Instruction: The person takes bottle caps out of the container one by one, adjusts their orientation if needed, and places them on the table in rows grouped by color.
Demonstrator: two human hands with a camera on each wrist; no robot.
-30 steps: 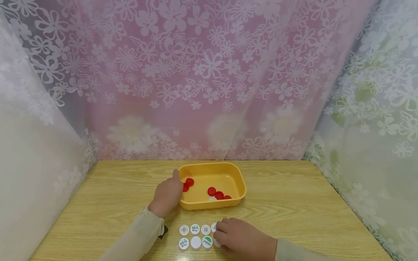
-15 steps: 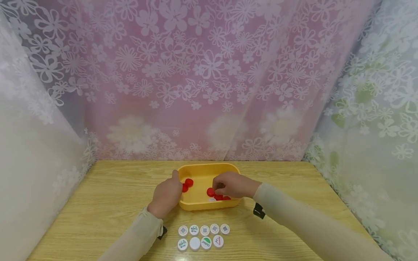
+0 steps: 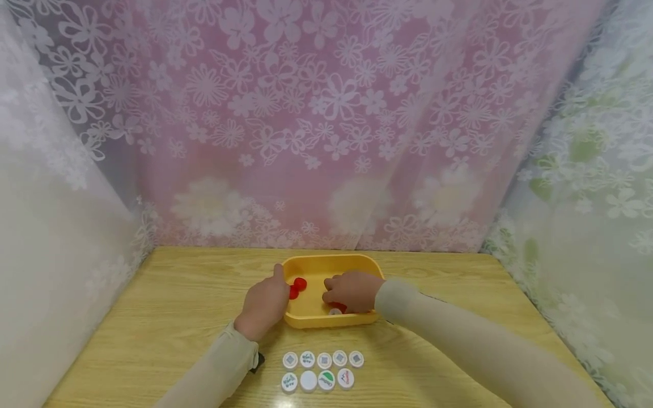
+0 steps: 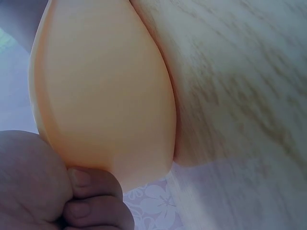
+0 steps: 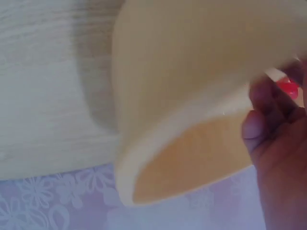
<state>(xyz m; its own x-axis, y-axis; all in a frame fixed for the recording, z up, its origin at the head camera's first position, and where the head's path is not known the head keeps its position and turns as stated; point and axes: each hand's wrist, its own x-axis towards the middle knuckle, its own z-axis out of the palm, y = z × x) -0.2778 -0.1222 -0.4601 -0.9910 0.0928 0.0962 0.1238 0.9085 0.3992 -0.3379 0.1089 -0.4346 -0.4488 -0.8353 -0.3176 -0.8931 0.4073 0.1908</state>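
Lower centre: left hand (image 3: 264,301) grips yellow rectangular plastic tray (image 3: 329,322). Right hand (image 3: 353,290) is inside, near round red plastic caps (image 3: 300,284); its grip cannot be determined.

On the table (image 3: 204,289), the tray (image 3: 334,322) has the left grip (image 3: 262,303) at its nine o'clock, the right grip (image 3: 353,290) inside toward three, and loose caps (image 3: 300,284) inside near nine and six. Two rows of caps (image 3: 325,360) lie outside at six; the curtain (image 3: 316,130) hangs at twelve.
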